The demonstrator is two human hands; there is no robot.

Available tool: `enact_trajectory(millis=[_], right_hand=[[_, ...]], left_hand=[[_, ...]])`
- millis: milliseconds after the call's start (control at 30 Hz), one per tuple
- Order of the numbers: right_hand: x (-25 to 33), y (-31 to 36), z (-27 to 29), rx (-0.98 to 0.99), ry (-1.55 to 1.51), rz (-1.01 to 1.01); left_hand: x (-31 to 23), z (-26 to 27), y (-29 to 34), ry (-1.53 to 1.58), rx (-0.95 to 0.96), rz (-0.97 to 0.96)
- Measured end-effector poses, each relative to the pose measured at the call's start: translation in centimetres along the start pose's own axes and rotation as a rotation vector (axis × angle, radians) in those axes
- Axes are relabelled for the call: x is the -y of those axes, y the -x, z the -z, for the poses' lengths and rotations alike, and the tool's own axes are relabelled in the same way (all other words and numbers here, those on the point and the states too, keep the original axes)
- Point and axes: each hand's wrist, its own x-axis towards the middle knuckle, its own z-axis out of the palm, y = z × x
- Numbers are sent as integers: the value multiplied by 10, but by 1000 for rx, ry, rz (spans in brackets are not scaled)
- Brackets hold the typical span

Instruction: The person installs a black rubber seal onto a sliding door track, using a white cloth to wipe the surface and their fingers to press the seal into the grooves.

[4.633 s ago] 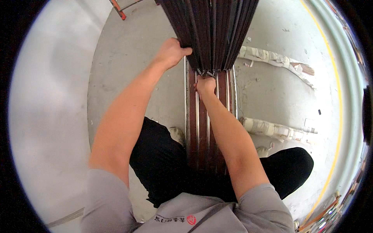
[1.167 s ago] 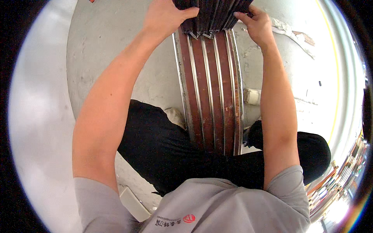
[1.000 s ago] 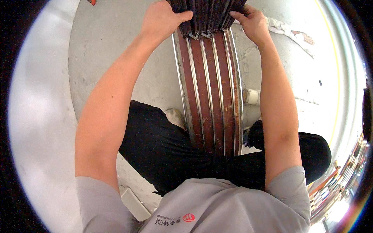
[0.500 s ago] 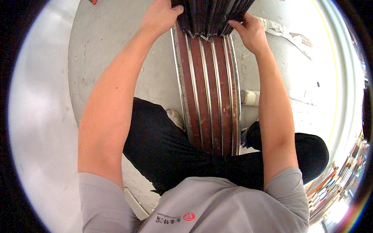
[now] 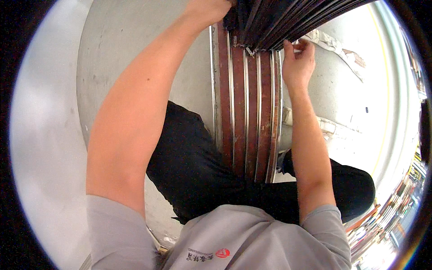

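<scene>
Head view: two bare forearms [image 5: 130, 117] stretched forward above a scuffed maroon beam [image 5: 252, 105] inlaid with slim, shiny metal rails [image 5: 246, 99], running below and between the hands. Left hand [image 5: 209, 10], partly cut off at the upper rim, against the near left side of a bundle of long, dark, ridged bars [image 5: 279, 22], grip impossible to tell; right hand [image 5: 299, 65], thumb and curled fingers narrowly parted at the bundle's lower right edge, hold likewise unclear. Bundle between the hands, now slanting rightward, nearly straight half a second ago; pale wrapped support [image 5: 330, 42] beyond the right hand.
</scene>
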Motion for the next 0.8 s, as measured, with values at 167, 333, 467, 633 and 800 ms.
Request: enact_trajectory(millis=[167, 333, 467, 633, 800], right_hand=[[-18, 45, -31, 344, 222, -180], [-28, 47, -56, 17, -17, -233], [7, 32, -24, -228, -93, 4], [36, 10, 3, -138, -137, 142], [69, -3, 21, -167, -119, 182]], left_hand=[[-16, 14, 19, -337, 222, 31], [-26, 9, 30, -195, 330, -285], [-23, 2, 28, -108, 242, -252], [-23, -3, 25, -105, 279, -349], [-6, -6, 16, -314, 220, -633]])
